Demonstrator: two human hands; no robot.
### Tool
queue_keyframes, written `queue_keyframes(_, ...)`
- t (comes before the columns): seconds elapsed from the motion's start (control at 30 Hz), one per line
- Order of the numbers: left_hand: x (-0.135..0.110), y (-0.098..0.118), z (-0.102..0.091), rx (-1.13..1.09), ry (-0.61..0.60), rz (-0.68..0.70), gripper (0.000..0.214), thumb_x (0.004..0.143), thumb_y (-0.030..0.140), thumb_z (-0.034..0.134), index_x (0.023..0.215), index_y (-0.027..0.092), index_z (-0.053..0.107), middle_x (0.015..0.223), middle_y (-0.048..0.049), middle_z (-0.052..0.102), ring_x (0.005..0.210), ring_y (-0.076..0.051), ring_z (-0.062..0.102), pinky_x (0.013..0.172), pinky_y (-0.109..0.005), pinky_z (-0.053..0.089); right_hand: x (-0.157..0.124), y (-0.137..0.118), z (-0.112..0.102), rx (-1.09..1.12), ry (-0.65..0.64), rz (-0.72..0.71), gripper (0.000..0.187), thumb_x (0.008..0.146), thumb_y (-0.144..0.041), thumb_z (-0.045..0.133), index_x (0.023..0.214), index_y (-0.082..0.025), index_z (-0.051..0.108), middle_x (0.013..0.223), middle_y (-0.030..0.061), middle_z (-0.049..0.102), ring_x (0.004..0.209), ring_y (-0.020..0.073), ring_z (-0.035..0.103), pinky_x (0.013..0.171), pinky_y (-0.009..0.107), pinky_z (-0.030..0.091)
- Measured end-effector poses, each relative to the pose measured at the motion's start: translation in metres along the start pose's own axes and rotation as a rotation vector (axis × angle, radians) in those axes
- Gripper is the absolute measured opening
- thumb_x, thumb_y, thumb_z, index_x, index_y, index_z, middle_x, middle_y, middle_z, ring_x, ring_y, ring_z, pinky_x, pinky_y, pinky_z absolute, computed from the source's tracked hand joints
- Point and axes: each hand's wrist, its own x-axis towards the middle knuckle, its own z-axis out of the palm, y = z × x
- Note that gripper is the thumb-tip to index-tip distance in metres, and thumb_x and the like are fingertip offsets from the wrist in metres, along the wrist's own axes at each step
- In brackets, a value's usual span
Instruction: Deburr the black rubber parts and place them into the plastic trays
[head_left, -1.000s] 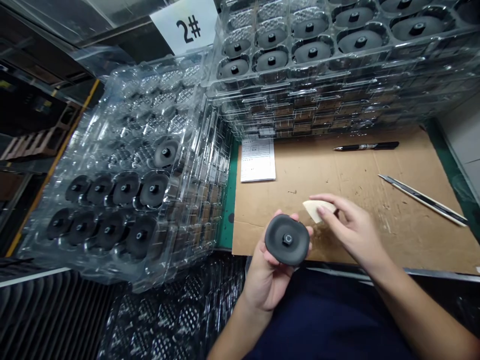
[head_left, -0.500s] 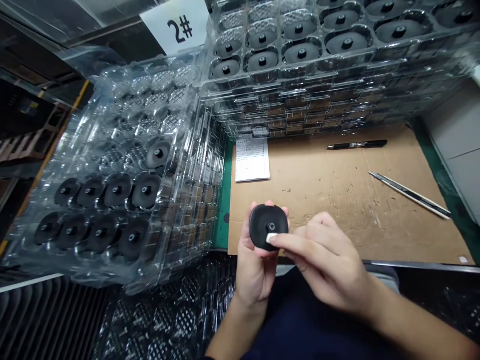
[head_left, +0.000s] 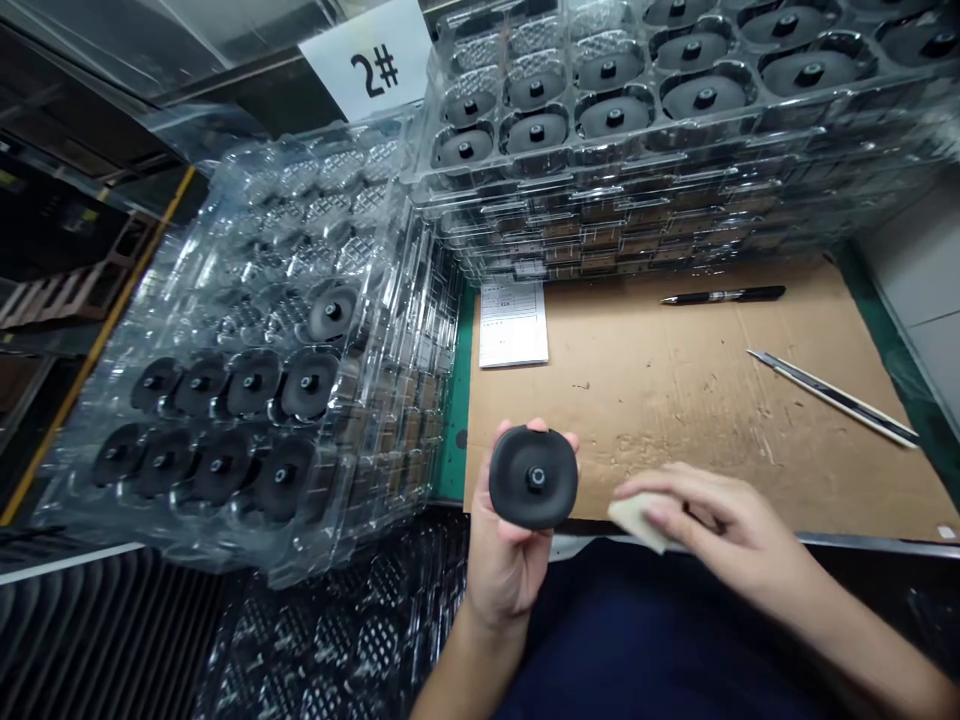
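Note:
My left hand holds a black rounded-square part with a small centre hub, face up, at the front edge of the cardboard sheet. My right hand is just right of it, fingers pinched on a small cream-white wedge-shaped piece. The wedge is a short gap away from the black part, not touching it. To the left, a clear blister tray carries several identical black parts in its nearer pockets.
A tall stack of clear trays filled with black parts stands at the back. On the cardboard lie a black pen, a thin blade-like tool and a printed paper slip. A "2#" sign stands behind.
My right hand had brought the white wedge onto the black part's face; it has since drawn back to the right. My left hand stayed holding the part, nearly still.

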Motion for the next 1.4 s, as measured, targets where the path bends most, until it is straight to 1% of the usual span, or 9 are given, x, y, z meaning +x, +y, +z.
queue_keyframes(0.13, -0.001, -0.004, 0.002, -0.059, -0.052, -0.072, 0.055, 0.063, 0.037, 0.077, 0.115, 0.036, 0.059, 0.119, 0.0055, 0.062, 0.112, -0.024, 0.058, 0.094, -0.030, 0.051, 0.005, 0.041, 0.000, -0.074, 0.243, 0.150, 0.024, 0.089, -0.037, 0.048, 0.101, -0.026, 0.065, 0.104, 0.0010, 0.067, 0.092, 0.0168, 0.062, 0.073, 0.025, 0.049)
queue_keyframes(0.5, -0.004, -0.012, 0.003, -0.130, -0.105, -0.207, 0.053, 0.068, 0.045, 0.072, 0.119, 0.035, 0.057, 0.123, 0.0028, 0.061, 0.110, -0.025, 0.059, 0.097, -0.034, 0.048, 0.032, 0.074, 0.019, -0.405, 0.203, -0.127, 0.026, 0.089, -0.025, 0.044, 0.108, -0.028, 0.062, 0.091, 0.0011, 0.066, 0.084, 0.0162, 0.059, 0.075, 0.030, 0.049)
queue_keyframes(0.6, -0.005, -0.012, 0.003, -0.129, -0.143, -0.213, 0.054, 0.072, 0.055, 0.063, 0.121, 0.034, 0.055, 0.124, 0.0010, 0.060, 0.109, -0.026, 0.060, 0.095, -0.036, 0.049, 0.030, 0.088, -0.003, -0.515, 0.359, -0.148, 0.025, 0.087, -0.029, 0.048, 0.107, -0.029, 0.064, 0.102, 0.0034, 0.063, 0.096, 0.0195, 0.056, 0.087, 0.035, 0.045)
queue_keyframes(0.7, -0.005, -0.012, 0.003, -0.065, -0.173, -0.183, 0.050, 0.083, 0.060, 0.043, 0.125, 0.034, 0.051, 0.123, -0.0017, 0.058, 0.104, -0.025, 0.063, 0.089, -0.037, 0.053, 0.027, 0.113, -0.039, -0.625, 0.682, -0.072, 0.032, 0.088, -0.033, 0.046, 0.114, -0.021, 0.061, 0.115, 0.0112, 0.054, 0.111, 0.0267, 0.047, 0.097, 0.046, 0.035)
queue_keyframes(0.8, -0.003, -0.011, 0.000, 0.272, -0.168, 0.008, 0.053, 0.086, 0.052, 0.046, 0.135, 0.034, 0.037, 0.125, -0.0070, 0.053, 0.102, -0.025, 0.063, 0.087, -0.039, 0.053, 0.025, 0.142, -0.069, -0.704, 0.886, 0.023, 0.042, 0.086, -0.038, 0.047, 0.118, -0.011, 0.056, 0.118, 0.0185, 0.049, 0.114, 0.0333, 0.041, 0.096, 0.054, 0.030)
queue_keyframes(0.93, 0.001, -0.010, -0.007, 0.975, -0.167, 0.440, 0.095, 0.076, 0.020, 0.068, 0.144, 0.031, 0.003, 0.127, -0.0121, 0.047, 0.117, -0.026, 0.049, 0.102, -0.047, 0.039, 0.022, 0.165, -0.077, -0.752, 0.882, 0.047, 0.030, 0.085, -0.041, 0.049, 0.091, -0.015, 0.063, 0.104, 0.0138, 0.059, 0.102, 0.0295, 0.050, 0.089, 0.047, 0.036)
queue_keyframes(1.03, 0.005, -0.010, -0.010, 1.213, -0.191, 0.619, 0.105, 0.069, 0.010, 0.071, 0.144, 0.027, -0.001, 0.122, -0.0133, 0.048, 0.114, -0.024, 0.050, 0.100, -0.046, 0.041, 0.021, 0.166, -0.066, -0.754, 0.875, 0.031, 0.029, 0.086, -0.042, 0.047, 0.083, -0.016, 0.061, 0.092, 0.0117, 0.062, 0.091, 0.0271, 0.052, 0.083, 0.044, 0.037)
queue_keyframes(1.2, 0.005, -0.006, -0.008, 1.269, -0.120, 0.576, 0.104, 0.068, 0.017, 0.075, 0.144, 0.025, 0.004, 0.121, -0.0131, 0.050, 0.112, -0.024, 0.051, 0.099, -0.044, 0.043, 0.027, 0.147, -0.049, -0.665, 0.780, -0.044, 0.028, 0.087, -0.043, 0.048, 0.084, -0.018, 0.061, 0.084, 0.0080, 0.064, 0.084, 0.0234, 0.054, 0.080, 0.039, 0.040)
queue_keyframes(1.4, 0.004, -0.004, -0.007, 1.282, -0.057, 0.546, 0.102, 0.066, 0.019, 0.077, 0.144, 0.026, 0.010, 0.121, -0.0123, 0.050, 0.113, -0.025, 0.051, 0.099, -0.044, 0.042, 0.034, 0.107, -0.036, -0.460, 0.641, -0.118, 0.020, 0.087, -0.035, 0.052, 0.089, -0.020, 0.064, 0.094, 0.0052, 0.065, 0.088, 0.0185, 0.060, 0.079, 0.033, 0.047)
